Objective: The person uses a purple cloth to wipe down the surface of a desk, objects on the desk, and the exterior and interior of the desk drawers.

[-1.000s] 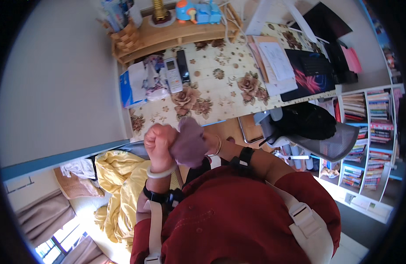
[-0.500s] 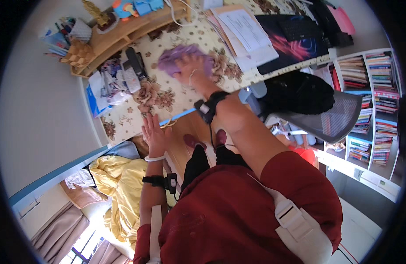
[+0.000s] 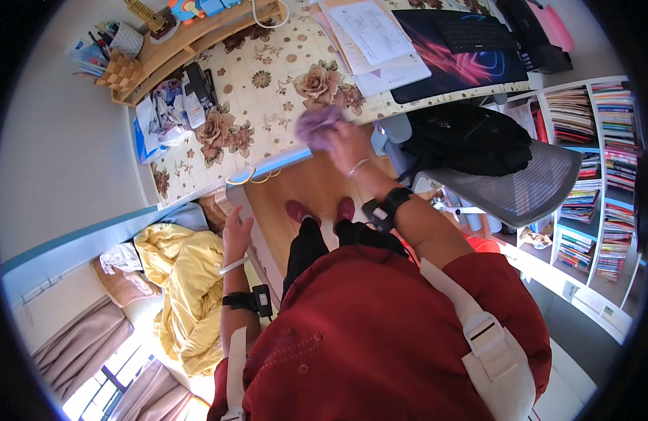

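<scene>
A crumpled purple cloth is bunched in my right hand at the near edge of the desk, its far part over the flowered tablecloth. The fingers close round the cloth and are a little blurred. My left hand hangs off the desk's near edge, above the gap beside the bed, holding nothing. Its thumb and fingers are apart.
On the desk's left lie a phone-like white handset and plastic bags, below a wooden shelf. Papers and a dark mat with a keyboard are right. A mesh chair holds a black bag.
My right hand has drawn the purple cloth from the middle of the desk toward me, to the near edge. My left hand has come off the desk edge and back toward my body.
</scene>
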`<state>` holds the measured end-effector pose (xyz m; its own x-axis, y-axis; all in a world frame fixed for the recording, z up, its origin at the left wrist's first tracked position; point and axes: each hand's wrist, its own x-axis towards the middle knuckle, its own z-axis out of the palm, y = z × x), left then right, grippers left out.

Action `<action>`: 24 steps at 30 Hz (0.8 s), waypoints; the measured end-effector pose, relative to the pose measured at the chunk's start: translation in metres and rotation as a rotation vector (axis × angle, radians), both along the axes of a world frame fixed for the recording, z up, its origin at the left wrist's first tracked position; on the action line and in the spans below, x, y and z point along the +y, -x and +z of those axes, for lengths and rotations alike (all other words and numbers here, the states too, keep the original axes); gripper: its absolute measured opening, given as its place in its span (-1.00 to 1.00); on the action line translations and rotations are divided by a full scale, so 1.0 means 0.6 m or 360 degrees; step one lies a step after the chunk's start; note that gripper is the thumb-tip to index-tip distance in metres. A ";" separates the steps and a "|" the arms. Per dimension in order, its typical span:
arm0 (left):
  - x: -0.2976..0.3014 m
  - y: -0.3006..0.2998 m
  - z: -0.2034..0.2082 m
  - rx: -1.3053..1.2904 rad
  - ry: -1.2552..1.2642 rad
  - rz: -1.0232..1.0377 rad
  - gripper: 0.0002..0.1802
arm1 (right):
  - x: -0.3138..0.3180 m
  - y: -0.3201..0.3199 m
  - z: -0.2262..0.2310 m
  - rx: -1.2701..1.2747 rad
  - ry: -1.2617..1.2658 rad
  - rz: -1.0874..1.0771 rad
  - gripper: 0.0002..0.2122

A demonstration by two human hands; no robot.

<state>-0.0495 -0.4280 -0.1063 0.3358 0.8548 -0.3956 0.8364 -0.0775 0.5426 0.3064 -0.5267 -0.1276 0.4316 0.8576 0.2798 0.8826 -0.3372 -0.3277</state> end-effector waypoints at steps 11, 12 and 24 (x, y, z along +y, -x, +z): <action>-0.173 0.121 -0.082 -0.0278 0.0484 0.0251 -0.52 | -0.167 -0.197 -0.098 0.0184 -0.0011 -0.0671 -0.67; -0.175 0.111 -0.084 -0.0241 0.0494 0.0227 -0.52 | -0.158 -0.200 -0.110 0.0142 0.0122 -0.0619 -0.67; -0.154 0.066 -0.068 -0.0072 0.0456 0.0085 -0.50 | -0.120 -0.014 -0.176 0.2012 -0.0316 -0.0656 -0.77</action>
